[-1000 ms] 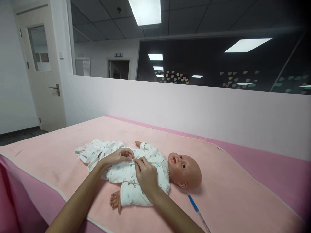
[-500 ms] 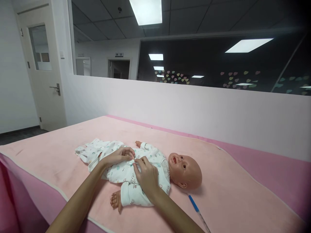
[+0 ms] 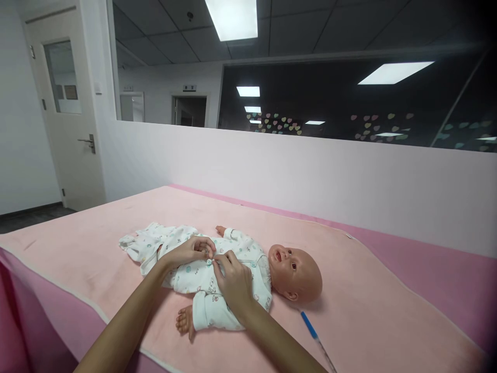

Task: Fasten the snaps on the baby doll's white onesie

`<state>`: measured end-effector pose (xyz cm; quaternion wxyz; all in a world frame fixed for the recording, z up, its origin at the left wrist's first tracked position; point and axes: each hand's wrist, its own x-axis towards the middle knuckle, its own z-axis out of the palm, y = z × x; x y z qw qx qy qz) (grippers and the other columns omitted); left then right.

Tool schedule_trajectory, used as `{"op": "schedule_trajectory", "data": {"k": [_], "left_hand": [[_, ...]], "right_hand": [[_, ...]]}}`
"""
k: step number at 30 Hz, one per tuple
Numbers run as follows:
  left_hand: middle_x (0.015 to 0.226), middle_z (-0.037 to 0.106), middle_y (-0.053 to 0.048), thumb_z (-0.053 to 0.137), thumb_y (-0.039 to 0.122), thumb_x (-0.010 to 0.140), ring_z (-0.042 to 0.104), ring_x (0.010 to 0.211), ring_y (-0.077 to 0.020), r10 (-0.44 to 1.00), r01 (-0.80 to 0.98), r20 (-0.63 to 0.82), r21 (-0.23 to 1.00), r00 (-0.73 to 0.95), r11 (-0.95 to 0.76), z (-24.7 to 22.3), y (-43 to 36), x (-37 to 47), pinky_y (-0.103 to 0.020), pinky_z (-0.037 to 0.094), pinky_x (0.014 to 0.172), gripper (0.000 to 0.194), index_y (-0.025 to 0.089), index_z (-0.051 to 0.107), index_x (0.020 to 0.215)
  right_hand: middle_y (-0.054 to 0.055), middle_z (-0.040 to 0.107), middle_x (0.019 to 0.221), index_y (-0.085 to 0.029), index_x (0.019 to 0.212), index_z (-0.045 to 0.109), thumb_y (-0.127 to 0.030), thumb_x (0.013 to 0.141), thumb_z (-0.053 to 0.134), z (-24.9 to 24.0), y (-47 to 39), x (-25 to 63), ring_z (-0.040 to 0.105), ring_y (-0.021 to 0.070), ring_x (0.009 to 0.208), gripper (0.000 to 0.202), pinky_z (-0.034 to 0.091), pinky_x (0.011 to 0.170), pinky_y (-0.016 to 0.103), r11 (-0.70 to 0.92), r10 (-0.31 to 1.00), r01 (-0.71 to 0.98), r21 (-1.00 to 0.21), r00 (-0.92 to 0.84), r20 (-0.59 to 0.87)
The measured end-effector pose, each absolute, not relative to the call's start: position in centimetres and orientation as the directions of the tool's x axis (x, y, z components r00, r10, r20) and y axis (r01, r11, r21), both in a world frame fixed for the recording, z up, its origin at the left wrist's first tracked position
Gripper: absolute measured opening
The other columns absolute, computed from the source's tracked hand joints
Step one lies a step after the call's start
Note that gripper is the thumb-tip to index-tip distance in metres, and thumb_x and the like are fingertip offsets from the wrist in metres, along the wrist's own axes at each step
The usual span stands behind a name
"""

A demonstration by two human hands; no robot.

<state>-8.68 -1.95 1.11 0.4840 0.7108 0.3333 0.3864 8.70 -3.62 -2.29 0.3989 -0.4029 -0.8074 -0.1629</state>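
Observation:
A baby doll (image 3: 294, 272) lies on its back on a pink towel (image 3: 368, 305), head to the right. It wears a white printed romper (image 3: 202, 280). My left hand (image 3: 189, 251) pinches the romper's front edge at the chest. Just to its right, my right hand (image 3: 233, 280) pinches the opposite edge, beside a small button (image 3: 208, 262). The fingertips of both hands nearly meet over the doll's chest. The romper's legs (image 3: 149, 241) lie loose to the left.
A blue pen (image 3: 315, 338) lies on the towel below the doll's head. The table's front edge (image 3: 58, 290) runs lower left. A low white wall (image 3: 310, 176) stands behind the table, and a door (image 3: 66, 103) is at the far left.
My hands have barely shifted; the fingertips have drawn slightly closer at the button on the romper's chest. The doll has not moved.

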Motion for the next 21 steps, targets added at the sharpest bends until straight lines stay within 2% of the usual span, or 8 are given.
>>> {"op": "schedule_trajectory", "data": {"k": [5,9,12,14,17,21], "left_hand": [[0.077,0.06,-0.004,0.063,0.025,0.071,0.054,0.074,-0.0127,0.829,0.085,0.227,0.947,0.511,-0.311,1.32,-2.09,-8.79,-0.025,0.041,0.072,0.021,0.014,0.058,0.088],[0.08,0.058,-0.003,0.068,0.019,0.064,0.051,0.074,-0.0115,0.814,0.099,0.231,0.938,0.533,-0.332,1.29,-2.09,-8.79,-0.022,0.039,0.068,0.026,0.014,0.057,0.088],[0.074,0.053,0.001,0.071,0.021,0.061,0.044,0.061,-0.0068,0.863,0.086,0.232,0.95,0.449,-0.3,1.13,-2.0,-8.8,-0.018,0.035,0.058,0.028,0.014,0.055,0.084],[0.065,0.044,0.005,0.073,0.022,0.059,0.037,0.056,-0.0049,0.903,0.071,0.227,0.96,0.366,-0.27,1.08,-1.97,-8.83,-0.017,0.031,0.054,0.03,0.015,0.052,0.079],[0.06,0.032,0.007,0.073,0.022,0.057,0.034,0.055,-0.0048,0.931,0.061,0.238,0.962,0.276,-0.265,1.16,-2.01,-8.89,-0.015,0.029,0.052,0.031,0.015,0.046,0.071],[0.058,0.026,0.007,0.072,0.024,0.056,0.029,0.052,-0.004,0.947,0.035,0.265,0.961,0.184,-0.276,1.19,-1.92,-9.0,-0.015,0.025,0.049,0.035,0.015,0.039,0.064]], "right_hand": [[-0.002,0.054,0.072,-0.023,0.081,0.058,-0.025,0.086,0.043,-2.38,-3.57,8.72,0.044,0.007,0.05,0.016,0.02,0.046,0.021,0.633,0.541,0.768,-0.096,-0.35,0.765],[-0.001,0.055,0.076,-0.024,0.088,0.059,-0.015,0.084,0.041,-2.42,-3.54,8.78,0.046,0.0076,0.052,0.02,0.021,0.046,0.021,0.63,0.542,0.77,-0.097,-0.347,0.765],[0.0,0.057,0.083,-0.025,0.096,0.058,-0.007,0.08,0.04,-2.33,-3.61,8.8,0.048,0.0081,0.054,0.03,0.024,0.046,0.021,0.614,0.541,0.785,-0.082,-0.343,0.768],[0.0,0.057,0.089,-0.025,0.099,0.057,-0.003,0.078,0.038,-2.24,-3.66,8.8,0.049,0.0081,0.054,0.036,0.026,0.046,0.021,0.599,0.552,0.796,-0.085,-0.333,0.764],[0.0,0.056,0.097,-0.025,0.101,0.056,0.001,0.074,0.036,-2.16,-3.66,8.82,0.049,0.0073,0.054,0.042,0.028,0.046,0.022,0.583,0.569,0.806,-0.105,-0.313,0.761],[0.001,0.055,0.099,-0.023,0.099,0.056,0.004,0.07,0.034,-2.31,-3.58,8.95,0.049,0.0064,0.054,0.045,0.03,0.045,0.021,0.589,0.553,0.8,-0.114,-0.296,0.778]]}}
